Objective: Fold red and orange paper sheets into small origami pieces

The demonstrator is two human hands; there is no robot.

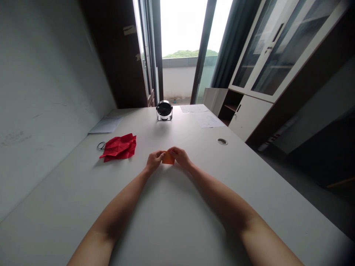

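A small orange square piece (168,159), flat like paper, is held between my two hands near the middle of the white table (172,207). My left hand (155,160) pinches its left edge with thumb and fingers. At its upper right corner, the fingers of my right hand (180,156) are closed on it. Its lower edge shows below my fingertips, close to the table top. Whether it is folded cannot be made out.
A crumpled red bag (120,147) with a dark cord loop lies left. Behind my hands stands a round black-and-silver device (164,110). Paper sheets (208,120) lie at the back right, another sheet (106,125) at the back left. A round hole ring (222,141) is right.
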